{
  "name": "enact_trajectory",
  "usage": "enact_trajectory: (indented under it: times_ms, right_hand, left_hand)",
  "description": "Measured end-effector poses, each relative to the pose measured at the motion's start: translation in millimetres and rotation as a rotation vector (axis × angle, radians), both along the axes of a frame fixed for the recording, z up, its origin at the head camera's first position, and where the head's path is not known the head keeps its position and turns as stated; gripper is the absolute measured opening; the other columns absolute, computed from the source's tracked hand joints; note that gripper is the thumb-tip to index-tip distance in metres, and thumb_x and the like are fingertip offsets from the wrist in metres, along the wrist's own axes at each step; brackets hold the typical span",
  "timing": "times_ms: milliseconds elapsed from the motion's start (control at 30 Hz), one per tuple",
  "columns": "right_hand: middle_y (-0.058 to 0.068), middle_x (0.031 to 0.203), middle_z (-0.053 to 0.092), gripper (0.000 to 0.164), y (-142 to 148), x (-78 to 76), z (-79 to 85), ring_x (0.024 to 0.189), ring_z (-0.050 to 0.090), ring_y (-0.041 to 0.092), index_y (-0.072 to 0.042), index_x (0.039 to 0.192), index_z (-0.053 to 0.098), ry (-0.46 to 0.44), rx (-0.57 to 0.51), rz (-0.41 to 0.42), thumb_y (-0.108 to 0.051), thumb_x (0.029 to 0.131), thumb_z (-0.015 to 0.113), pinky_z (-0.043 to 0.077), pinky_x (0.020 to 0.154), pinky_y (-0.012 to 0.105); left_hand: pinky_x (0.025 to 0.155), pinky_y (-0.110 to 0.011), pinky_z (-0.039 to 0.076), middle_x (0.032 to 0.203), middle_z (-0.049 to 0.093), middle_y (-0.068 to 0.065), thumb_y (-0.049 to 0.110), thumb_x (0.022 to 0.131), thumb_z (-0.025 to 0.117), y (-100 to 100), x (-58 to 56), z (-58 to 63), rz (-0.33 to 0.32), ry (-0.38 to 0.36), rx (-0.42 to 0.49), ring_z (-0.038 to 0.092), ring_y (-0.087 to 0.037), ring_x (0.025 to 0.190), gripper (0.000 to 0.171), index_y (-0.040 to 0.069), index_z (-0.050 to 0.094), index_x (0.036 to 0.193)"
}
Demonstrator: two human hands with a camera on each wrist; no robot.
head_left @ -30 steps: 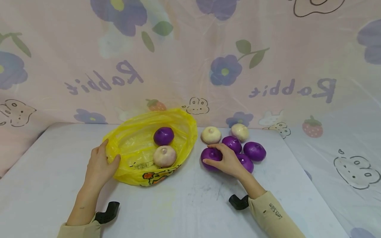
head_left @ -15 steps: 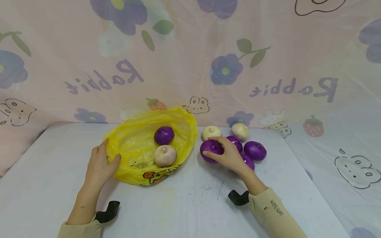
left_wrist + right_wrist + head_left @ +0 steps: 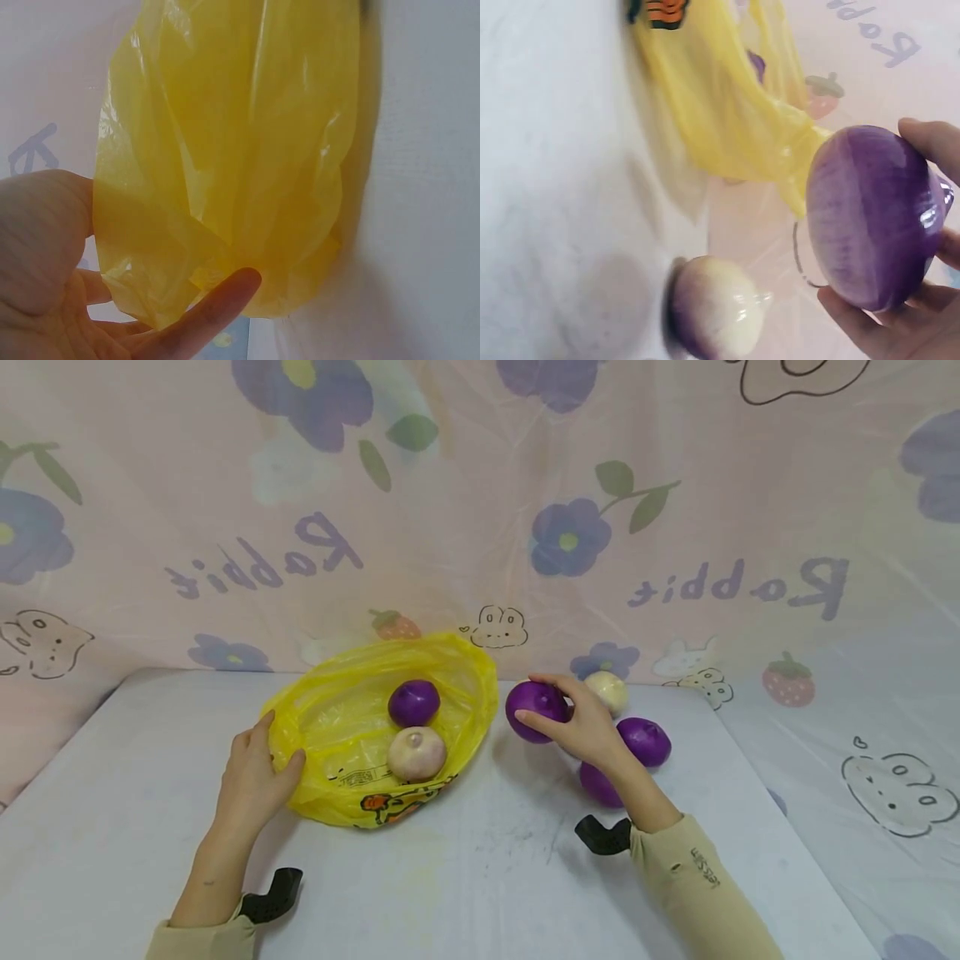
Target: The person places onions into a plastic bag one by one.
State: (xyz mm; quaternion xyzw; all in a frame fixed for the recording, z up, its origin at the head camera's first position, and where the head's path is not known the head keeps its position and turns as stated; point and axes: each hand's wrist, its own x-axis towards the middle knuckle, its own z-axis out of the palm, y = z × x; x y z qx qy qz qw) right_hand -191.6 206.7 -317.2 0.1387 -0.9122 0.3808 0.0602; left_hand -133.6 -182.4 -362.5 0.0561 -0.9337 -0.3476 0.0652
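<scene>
My right hand (image 3: 581, 718) grips a glossy purple onion (image 3: 537, 714) between thumb and fingers, raised over the table with its shadow below. In the right wrist view that purple onion (image 3: 870, 217) fills the space between the fingertips. My left hand (image 3: 255, 777) holds the left rim of a yellow plastic bag (image 3: 318, 706), its mouth spread wide. Thin yellow plastic (image 3: 232, 150) runs between thumb and fingers in the left wrist view. Inside the bag sit a purple onion (image 3: 413, 702) and a pale onion (image 3: 417, 753).
Two purple onions, one behind (image 3: 647, 742) and one nearer (image 3: 600, 785), lie beside my right forearm. A white onion (image 3: 606, 695) stands at the table's back edge. Another white-and-purple onion (image 3: 716, 307) shows in the right wrist view, mostly hidden from the head view. A printed curtain (image 3: 450, 527) hangs behind.
My right hand has lifted the purple onion off the table and moved it up and back, covering the onions behind. The nearest loose purple onion has shifted slightly nearer. My left hand stays put.
</scene>
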Motion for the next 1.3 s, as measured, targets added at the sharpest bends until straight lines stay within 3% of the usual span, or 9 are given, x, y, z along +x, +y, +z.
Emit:
enact_trajectory:
  times_ms: [300,767,1100,1300]
  right_hand:
    - [0.004,0.132,0.055,0.059,-11,-3.0,18.6,0.114,0.053,0.025,-0.022,0.132,0.055,0.025,-0.027,0.028,-0.043,0.081,0.074,0.046,0.094,0.046]
    - [0.003,0.127,0.057,0.054,-38,-8.8,33.0,0.112,0.054,0.024,-0.024,0.128,0.059,0.082,-0.119,0.093,-0.036,0.079,0.077,0.049,0.091,0.045]
    - [0.004,0.131,0.056,0.054,-71,-16.4,28.9,0.118,0.053,0.024,-0.015,0.129,0.058,0.101,-0.106,0.173,-0.031,0.081,0.076,0.048,0.096,0.044]
    - [0.002,0.133,0.056,0.055,-89,-19.8,22.9,0.119,0.053,0.023,-0.018,0.131,0.057,0.080,-0.071,0.206,-0.036,0.082,0.074,0.047,0.098,0.042]
  left_hand:
    - [0.085,-0.062,0.042,0.136,0.027,-0.043,0.016,0.093,0.052,0,1.3,-1.5,-0.006,0.002,0.000,0.047,-0.051,0.104,0.069,-0.012,0.019,0.146]
    - [0.084,-0.062,0.042,0.136,0.027,-0.043,0.016,0.092,0.051,1,1.9,-1.1,-0.008,0.028,0.003,0.048,-0.051,0.103,0.068,-0.013,0.020,0.145]
    - [0.085,-0.061,0.042,0.138,0.026,-0.042,0.017,0.092,0.052,1,0.7,-1.1,-0.006,0.010,0.017,0.048,-0.050,0.104,0.070,-0.012,0.018,0.147]
    - [0.087,-0.062,0.041,0.138,0.026,-0.042,0.017,0.092,0.052,1,0.9,-0.7,-0.004,0.006,0.017,0.047,-0.051,0.105,0.070,-0.011,0.018,0.147]
